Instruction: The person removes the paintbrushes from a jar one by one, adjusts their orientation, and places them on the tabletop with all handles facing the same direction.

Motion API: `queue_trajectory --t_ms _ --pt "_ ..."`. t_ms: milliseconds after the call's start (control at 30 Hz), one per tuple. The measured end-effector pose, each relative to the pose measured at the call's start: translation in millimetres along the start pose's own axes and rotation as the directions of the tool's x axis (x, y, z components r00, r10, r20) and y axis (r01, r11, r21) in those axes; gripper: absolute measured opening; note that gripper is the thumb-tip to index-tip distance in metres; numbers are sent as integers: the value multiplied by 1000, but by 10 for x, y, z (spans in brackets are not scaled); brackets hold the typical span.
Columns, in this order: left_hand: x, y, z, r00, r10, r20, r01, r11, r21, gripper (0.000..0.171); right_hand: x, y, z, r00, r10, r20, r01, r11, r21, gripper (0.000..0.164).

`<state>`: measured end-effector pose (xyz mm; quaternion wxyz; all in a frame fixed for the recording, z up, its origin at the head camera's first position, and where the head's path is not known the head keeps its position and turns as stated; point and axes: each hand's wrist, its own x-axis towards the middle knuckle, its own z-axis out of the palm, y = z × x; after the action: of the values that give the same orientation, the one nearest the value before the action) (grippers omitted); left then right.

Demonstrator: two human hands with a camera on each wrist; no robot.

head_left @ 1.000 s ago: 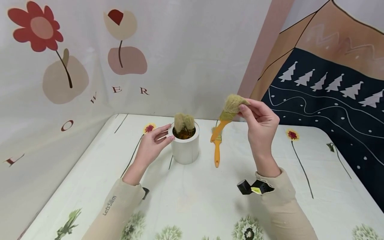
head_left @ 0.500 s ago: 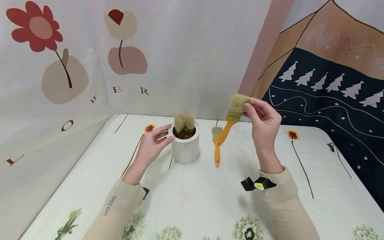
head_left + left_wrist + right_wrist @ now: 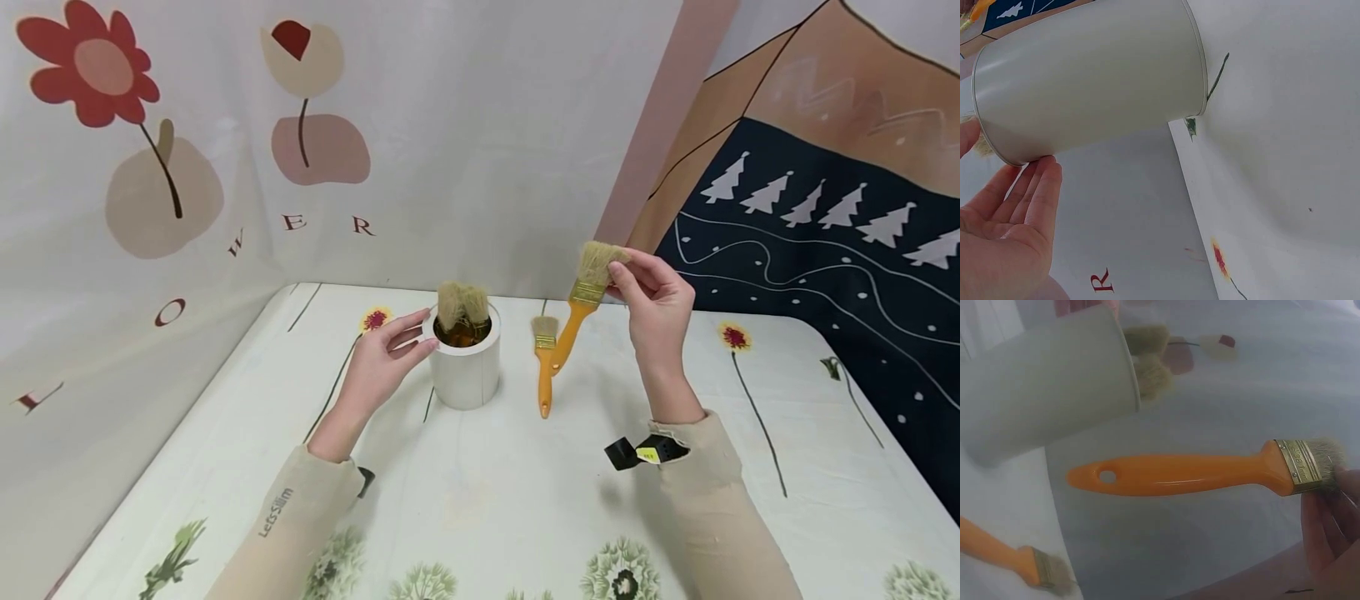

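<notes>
My right hand pinches a paintbrush by its pale bristles, and the orange handle hangs down at a slant. In the right wrist view this paintbrush lies across the middle, with its metal ferrule near the fingers. A white cylindrical holder stands upright on the table, and bristle heads stick out of its top. My left hand touches the holder's left side near the rim with nearly straight fingers and thumb. Below the held brush, a second orange paintbrush lies flat to the right of the holder.
A white flower-printed cloth covers the table. Behind it hangs a pale printed curtain, with a dark tree-patterned part at the right. The held brush's handle end overlaps the lying brush in the head view.
My right hand has shifted slightly right, and the held brush has swung to a steeper angle, its handle end moving right and down. The left hand and the holder stay in place.
</notes>
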<state>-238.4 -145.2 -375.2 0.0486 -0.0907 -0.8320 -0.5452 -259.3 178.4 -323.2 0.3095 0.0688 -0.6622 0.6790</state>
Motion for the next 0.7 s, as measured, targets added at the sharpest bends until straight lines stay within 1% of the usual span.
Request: queue_trajectory --t_ms 200,467,700 --pt "-12 9 3 1000 -3 0 3 1000 0 52 25 101 -16 998 54 9 -54 998 -42 26" --pt "-3 4 6 1000 4 6 -4 1000 7 51 63 264 -53 990 139 21 -138 989 -50 24" --pt "0 4 -2 1000 -4 4 4 1000 6 51 94 396 -69 977 206 51 -200 974 -102 32"
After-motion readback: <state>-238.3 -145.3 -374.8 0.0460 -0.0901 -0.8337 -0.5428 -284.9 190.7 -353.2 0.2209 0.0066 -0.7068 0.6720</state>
